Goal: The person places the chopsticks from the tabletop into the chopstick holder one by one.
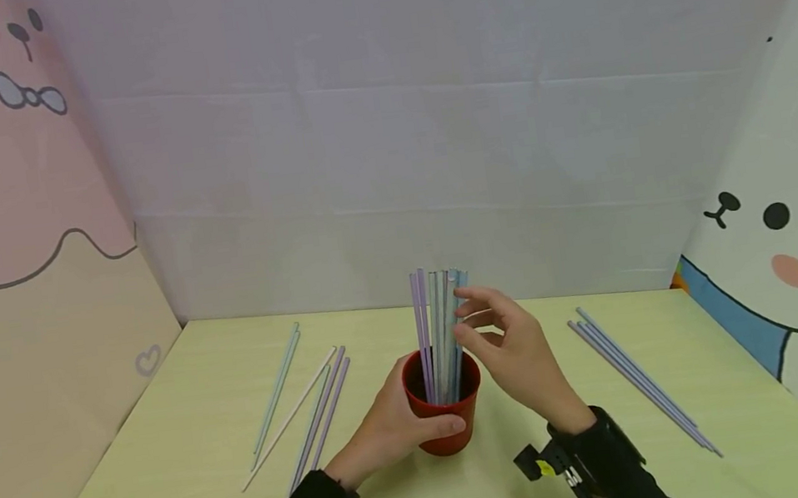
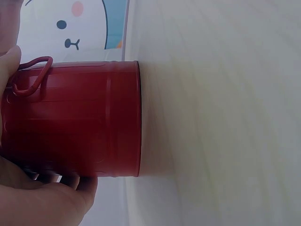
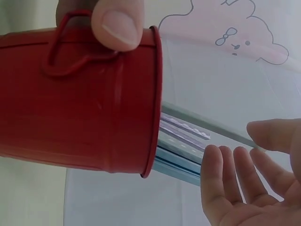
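Observation:
My left hand (image 1: 399, 421) grips a small red bucket (image 1: 448, 436), its thumb across the front; a wire loop handle (image 2: 35, 77) shows on the side in the left wrist view. A bunch of thin purple, clear and blue straws (image 1: 442, 327) stands upright in the bucket, tops well above the rim. Beside their upper part is my right hand (image 1: 505, 336), fingers loosely bent and thumb apart from the index finger in the head view. In the right wrist view its thumb and fingertips (image 3: 214, 155) lie right at the straws, near the end of a pale green one (image 3: 207, 123).
On the table (image 1: 194, 478) to the left lie two pale green straws (image 1: 276, 391), a white one (image 1: 288, 419) and several purplish ones (image 1: 322, 410). A bundle of blue-violet straws (image 1: 643, 381) lies at the right. A pale wall (image 1: 384, 133) stands behind, with cartoon-printed side panels.

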Available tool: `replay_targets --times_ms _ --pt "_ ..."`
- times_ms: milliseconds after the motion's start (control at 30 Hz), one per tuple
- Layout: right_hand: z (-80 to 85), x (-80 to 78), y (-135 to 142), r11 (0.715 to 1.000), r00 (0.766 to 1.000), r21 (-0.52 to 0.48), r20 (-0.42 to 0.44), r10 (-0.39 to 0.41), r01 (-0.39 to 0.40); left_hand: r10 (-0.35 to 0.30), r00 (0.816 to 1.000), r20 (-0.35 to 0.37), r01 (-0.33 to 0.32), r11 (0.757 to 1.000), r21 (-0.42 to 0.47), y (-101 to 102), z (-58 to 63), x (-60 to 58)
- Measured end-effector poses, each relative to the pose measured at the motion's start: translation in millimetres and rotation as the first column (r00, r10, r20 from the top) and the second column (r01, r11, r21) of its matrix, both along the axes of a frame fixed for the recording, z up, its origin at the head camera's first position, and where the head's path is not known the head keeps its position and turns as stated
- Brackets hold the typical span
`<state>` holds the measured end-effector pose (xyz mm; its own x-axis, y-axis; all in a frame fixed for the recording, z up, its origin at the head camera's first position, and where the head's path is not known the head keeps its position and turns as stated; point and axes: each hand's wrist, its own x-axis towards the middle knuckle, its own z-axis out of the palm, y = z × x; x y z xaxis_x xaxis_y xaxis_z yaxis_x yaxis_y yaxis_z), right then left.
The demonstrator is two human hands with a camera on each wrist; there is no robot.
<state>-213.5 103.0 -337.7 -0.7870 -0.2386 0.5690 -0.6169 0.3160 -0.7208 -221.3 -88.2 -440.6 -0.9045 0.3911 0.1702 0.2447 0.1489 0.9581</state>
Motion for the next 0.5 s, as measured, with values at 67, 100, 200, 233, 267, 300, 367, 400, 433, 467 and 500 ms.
replay_targets --times_ms 67,100,200,233,267,300,367,400,433,467,500 --pt "-5.0 -4.5 3 0.999 1.0 0.032 -0.018 -0.007 0.008 0.001 1.0 -0.002 -0.001 1.0 0.0 0 0.2 0.3" --pt "-7.6 -6.9 4 0.999 1.0 0.047 -0.026 -0.013 0.015 0.0 1.0 -0.002 0.0 1.0 0.0 0 0.3 0.4" --pt "-10.9 -10.6 8 0.996 0.999 0.084 -0.051 -0.017 0.021 -0.003 1.0 -0.005 0.003 1.0 0.004 0 0.3 0.7" --pt "-10.6 -10.8 9 0.996 0.998 0.092 -0.058 -0.014 0.019 -0.003 1.0 -0.005 0.003 1.0 0.006 0 0.3 0.8" --pt "-10.9 -11.8 11 0.994 0.997 0.105 -0.069 -0.014 0.021 -0.003 1.0 -0.004 0.003 1.0 0.008 0 0.4 0.9" --pt "-10.5 -12.5 12 0.993 0.996 0.118 -0.085 -0.015 0.025 -0.004 1.0 -0.004 0.004 1.0 0.011 0 0.4 1.0" --pt "-8.6 -13.9 16 0.988 0.992 0.145 -0.121 -0.028 0.046 -0.008 1.0 -0.006 0.008 1.0 0.018 0 0.6 1.4" --pt "-7.1 -14.6 19 0.986 0.989 0.157 -0.144 -0.039 0.062 -0.01 1.0 -0.008 0.01 1.0 0.024 0 0.9 1.7" --pt "-5.6 -15.4 22 0.982 0.984 0.171 -0.17 -0.052 0.081 -0.014 1.0 -0.007 0.014 0.999 0.029 0 3.9 3.3" --pt "-4.2 -16.3 26 0.976 0.977 0.186 -0.199 -0.072 0.109 -0.016 1.0 -0.006 0.016 0.999 0.029 0 8.0 5.6" --pt "-2.7 -17.9 32 0.969 0.97 0.204 -0.226 -0.092 0.139 -0.016 1.0 -0.008 0.016 0.999 0.03 0 8.0 5.6"
